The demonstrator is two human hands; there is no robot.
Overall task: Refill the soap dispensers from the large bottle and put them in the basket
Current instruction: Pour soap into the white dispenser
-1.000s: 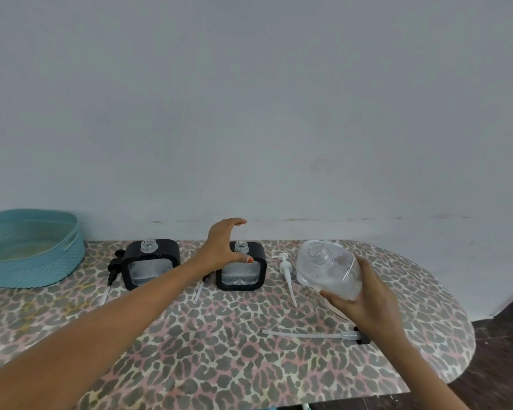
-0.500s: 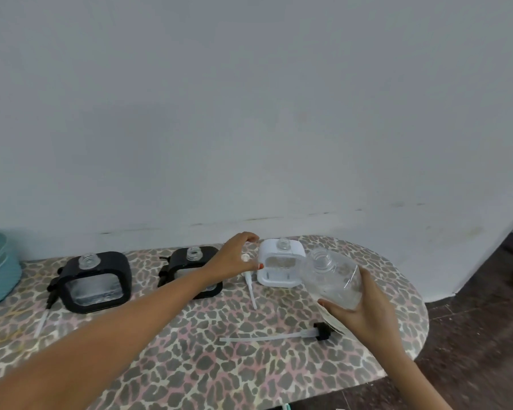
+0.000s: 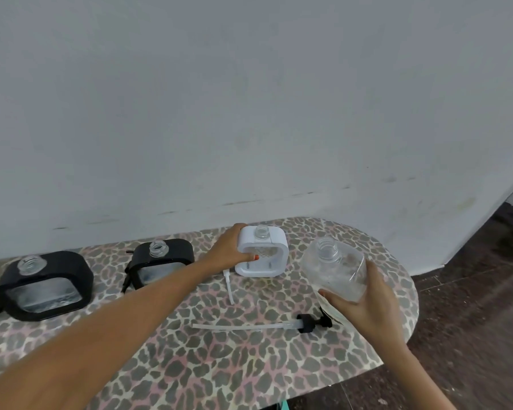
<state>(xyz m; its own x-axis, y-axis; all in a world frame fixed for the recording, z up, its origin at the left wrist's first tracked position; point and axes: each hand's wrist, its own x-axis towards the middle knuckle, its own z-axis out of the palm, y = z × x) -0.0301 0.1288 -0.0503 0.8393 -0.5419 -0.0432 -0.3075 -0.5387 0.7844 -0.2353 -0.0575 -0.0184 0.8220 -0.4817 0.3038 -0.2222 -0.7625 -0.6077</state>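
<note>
Hands are both gripping: the right hand [image 3: 367, 306] is holding the one large bottle [image 3: 332, 270] over the bench's [image 3: 219, 365] right end, and the left hand [image 3: 231, 251] is clasping the one white dispenser [image 3: 261, 270] by the back edge. Two black dispensers [image 3: 45, 282] [image 3: 160, 261] are standing leftward, uncapped, with two loose pumps [image 3: 264, 325] [image 3: 228, 285] lying nearer the front.

Our left hand [image 3: 230, 250] grips the left side of the white dispenser [image 3: 274, 241]. Our right hand [image 3: 366, 304] holds the tilted, uncapped clear bottle [image 3: 332, 272] just right of it. A black pump [image 3: 306, 323] lies on the table [image 3: 249, 365] beside our right hand. One black dispenser [image 3: 178, 249] stands just left of our left hand, and a second black dispenser [image 3: 68, 261] stands farther left.
</note>
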